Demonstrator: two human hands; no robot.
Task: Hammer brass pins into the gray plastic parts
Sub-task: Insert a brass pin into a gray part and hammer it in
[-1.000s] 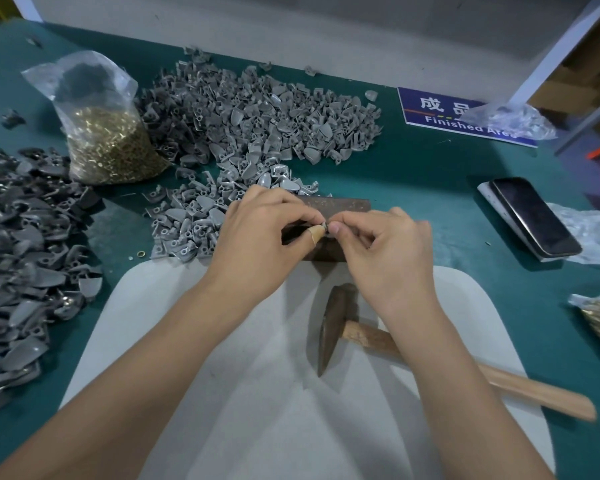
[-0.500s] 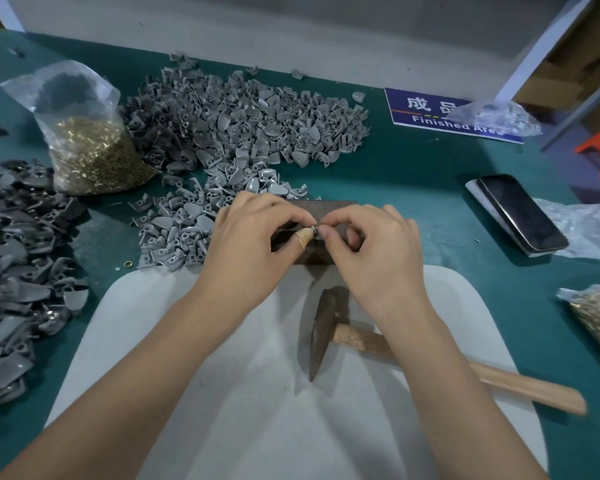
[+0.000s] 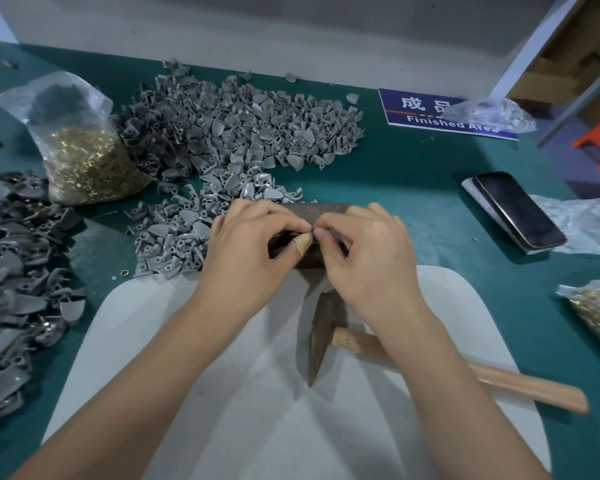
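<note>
left hand (image 3: 253,247) pinches part (image 3: 308,233) over block (image 3: 321,210) | right hand (image 3: 368,251) pinches, probably seating pin | hammer (image 3: 321,336) lies near, ready

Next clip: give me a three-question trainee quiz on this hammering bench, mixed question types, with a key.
1. True or false: the right hand is gripping the hammer.
2. Multiple choice: the bag of brass pins at far left lies A) on the white mat, B) on the green table beside the pile of gray parts, C) on the phone.
3. Fill in: both hands meet over the dark metal ____.

Key: 1 false, it lies on the mat under the right wrist; 2 B; 3 block, where the left hand and right hand pinch something small, too tiny to identify.
</note>
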